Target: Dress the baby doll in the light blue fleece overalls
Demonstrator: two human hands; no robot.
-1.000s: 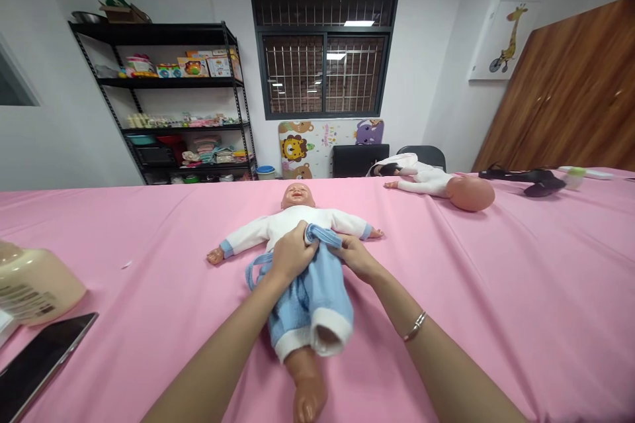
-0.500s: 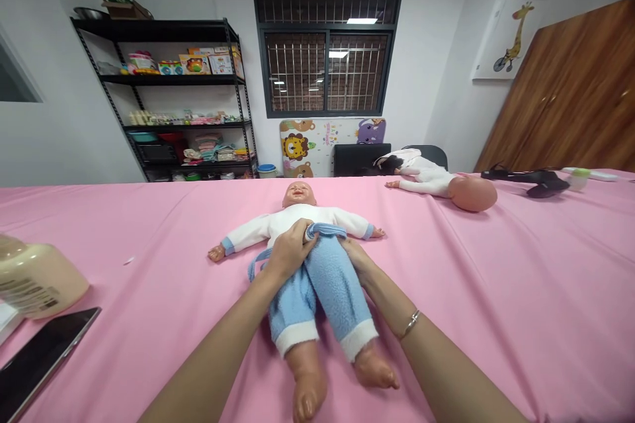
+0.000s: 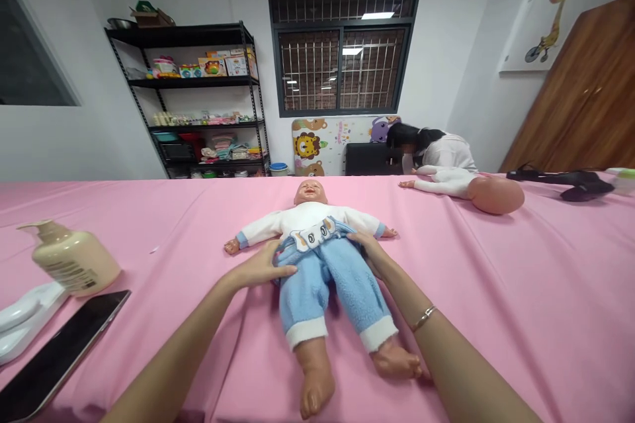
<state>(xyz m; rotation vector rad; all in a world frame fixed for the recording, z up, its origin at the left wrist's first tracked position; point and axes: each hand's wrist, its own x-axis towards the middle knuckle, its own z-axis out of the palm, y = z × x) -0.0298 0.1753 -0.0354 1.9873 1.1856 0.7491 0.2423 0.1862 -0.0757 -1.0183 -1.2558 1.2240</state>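
On pink table (image 3: pixel 496 290): L hand (image 3: pixel 260 269), R hand (image 3: pixel 370 252) flank doll (image 3: pixel 317 257) waist.

Across from me the white wall (image 3: pixel 446 46) holds a dark-framed barred window (image 3: pixel 343 46) with ceiling lights mirrored in its glass, and a cartoon animal mat (image 3: pixel 322 145) leans below it. To my left stands a black metal shelf (image 3: pixel 198 85) crowded with toys and boxes. On my right a wooden wardrobe (image 3: pixel 590 98) sits beneath a giraffe picture (image 3: pixel 546 26).
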